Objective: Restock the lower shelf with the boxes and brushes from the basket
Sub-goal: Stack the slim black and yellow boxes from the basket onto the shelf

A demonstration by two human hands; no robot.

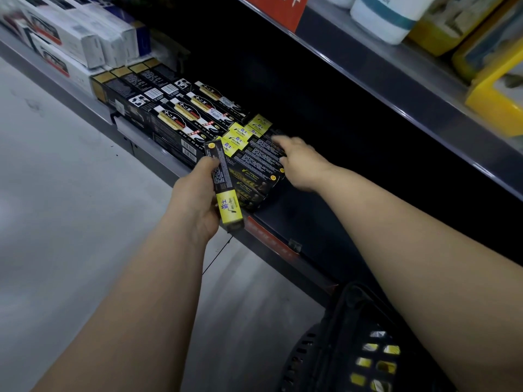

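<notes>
My left hand (195, 199) grips a long black box with a yellow end (225, 188), held just in front of the lower shelf (285, 222). My right hand (300, 165) lies on a stack of the same black-and-yellow boxes (254, 162) on that shelf, fingers stretched over the top box. The black basket (348, 343) sits at the bottom right under my right forearm, with yellow packs showing through its slots.
Black boxes with gold labels (181, 114) and white boxes (70, 38) fill the shelf to the left. The shelf is dark to the right of the stack. An upper shelf (396, 77) carries a white bottle and yellow packs. Grey floor lies at left.
</notes>
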